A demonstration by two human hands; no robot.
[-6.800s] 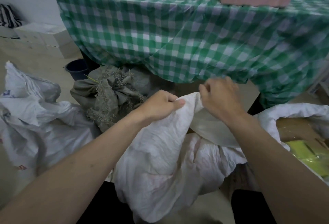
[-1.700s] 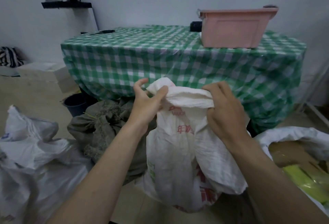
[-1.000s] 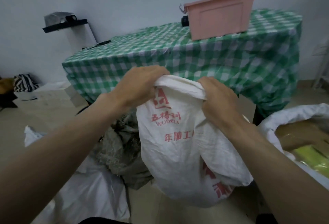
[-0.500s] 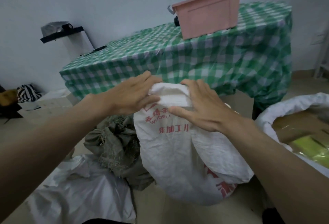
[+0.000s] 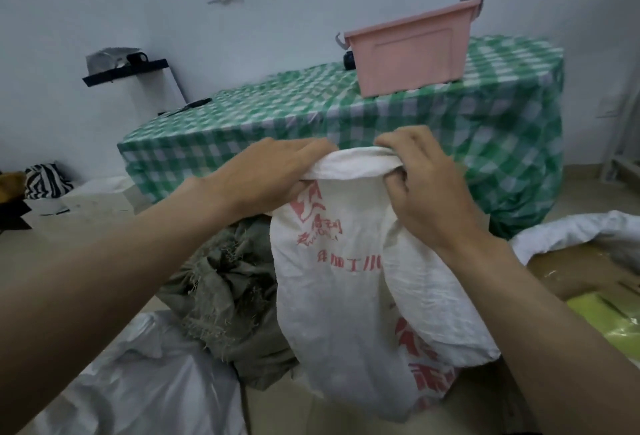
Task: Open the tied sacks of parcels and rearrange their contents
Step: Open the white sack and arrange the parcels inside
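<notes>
A person's left hand (image 5: 273, 175) and right hand (image 5: 426, 185) gripped the rolled mouth of a white woven sack (image 5: 360, 282) with red print, fingers curled round its rim, holding it upright above the floor before a green-checked tabletop (image 5: 277, 105). The slack weave could slip from the grip, or the sack sag and spill, if either hold loosened. Four sacks showed: this one, a frayed grey-green sack (image 5: 228, 282), a pale plastic sack (image 5: 145, 386) and an opened white sack (image 5: 571, 234); one pink bin (image 5: 412, 54).
</notes>
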